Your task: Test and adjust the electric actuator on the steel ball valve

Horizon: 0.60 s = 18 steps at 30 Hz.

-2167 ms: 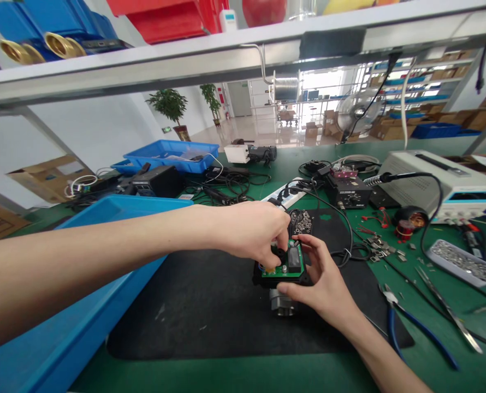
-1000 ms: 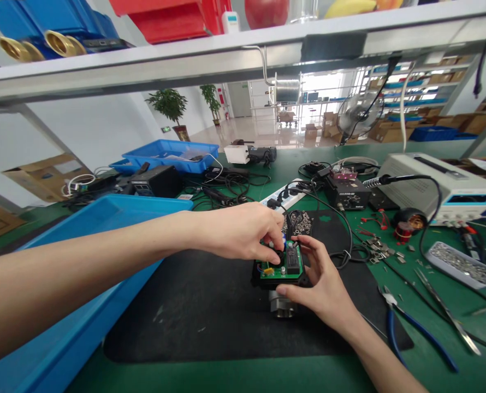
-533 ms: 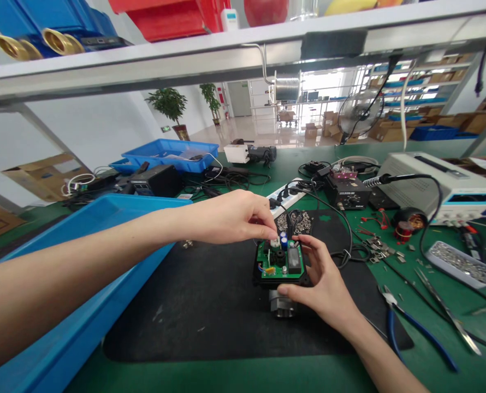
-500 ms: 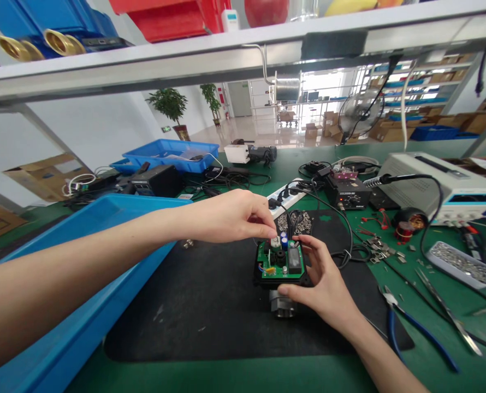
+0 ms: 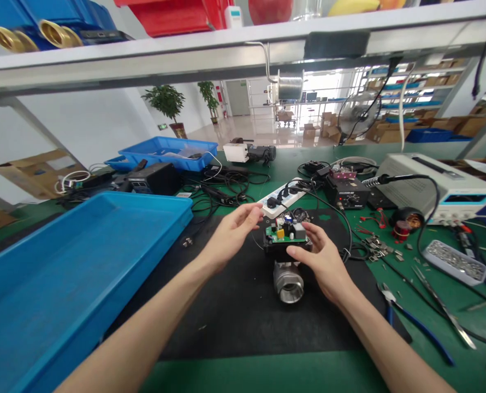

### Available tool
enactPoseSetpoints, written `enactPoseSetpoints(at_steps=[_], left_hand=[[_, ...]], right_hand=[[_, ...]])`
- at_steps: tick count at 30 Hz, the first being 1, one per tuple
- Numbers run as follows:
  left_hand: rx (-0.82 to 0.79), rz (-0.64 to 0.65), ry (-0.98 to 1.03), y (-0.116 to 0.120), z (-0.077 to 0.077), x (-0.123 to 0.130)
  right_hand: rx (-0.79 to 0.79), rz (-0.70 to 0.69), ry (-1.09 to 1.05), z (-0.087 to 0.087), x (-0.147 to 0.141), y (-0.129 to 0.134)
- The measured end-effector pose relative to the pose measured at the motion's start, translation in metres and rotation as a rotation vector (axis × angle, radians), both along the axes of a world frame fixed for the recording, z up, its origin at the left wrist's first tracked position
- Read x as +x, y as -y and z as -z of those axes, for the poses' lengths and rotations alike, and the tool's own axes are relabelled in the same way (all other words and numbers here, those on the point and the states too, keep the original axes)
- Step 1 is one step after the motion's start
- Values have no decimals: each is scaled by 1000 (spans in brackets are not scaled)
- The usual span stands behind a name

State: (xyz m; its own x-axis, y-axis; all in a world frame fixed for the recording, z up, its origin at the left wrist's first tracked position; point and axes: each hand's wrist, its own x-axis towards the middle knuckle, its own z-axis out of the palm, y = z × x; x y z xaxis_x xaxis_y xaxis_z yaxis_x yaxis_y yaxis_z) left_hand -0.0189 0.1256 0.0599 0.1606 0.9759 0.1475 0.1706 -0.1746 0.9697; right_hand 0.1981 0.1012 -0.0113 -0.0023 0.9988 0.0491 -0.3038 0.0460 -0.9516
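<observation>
Upright on the black mat stands a motorised valve: a threaded metal valve body (image 5: 289, 285) below a black housing (image 5: 282, 252). On top lies a green circuit board (image 5: 272, 236) carrying a yellow part, blue capacitors and a grey block. My right hand (image 5: 322, 256) grips the housing from the right, thumb in front and fingers behind. My left hand (image 5: 237, 229) hovers left of the board, apart from it, fingers stretched forward and loosely parted. A thin wire curves between that hand and the housing; whether my fingers touch it I cannot tell.
A large blue tray (image 5: 83, 262) takes up the left. Behind the valve lies a white power strip (image 5: 282, 199) with cables. To the right are a soldering station (image 5: 347, 194), cutters (image 5: 417, 325), tweezers (image 5: 443, 308) and a box of small parts (image 5: 456, 261). A shelf (image 5: 210, 52) spans overhead.
My left hand has let go of a part on the board and drawn back left. The valve has tipped, so its threaded opening now faces me more. My right hand still holds it.
</observation>
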Motion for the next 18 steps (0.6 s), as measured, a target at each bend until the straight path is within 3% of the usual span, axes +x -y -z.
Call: enactPoseSetpoints(at_steps=[3,6,18], left_hand=[[-75,3,118,6,34,14],[-113,7,190,9,53,23],[-137,-41,350,-5,83,32]], right_hand=[[-47,30,7,-2,-6,-17],[-81,39,25,-3,-12,-25],[-107,46,80,6,-15,-33]])
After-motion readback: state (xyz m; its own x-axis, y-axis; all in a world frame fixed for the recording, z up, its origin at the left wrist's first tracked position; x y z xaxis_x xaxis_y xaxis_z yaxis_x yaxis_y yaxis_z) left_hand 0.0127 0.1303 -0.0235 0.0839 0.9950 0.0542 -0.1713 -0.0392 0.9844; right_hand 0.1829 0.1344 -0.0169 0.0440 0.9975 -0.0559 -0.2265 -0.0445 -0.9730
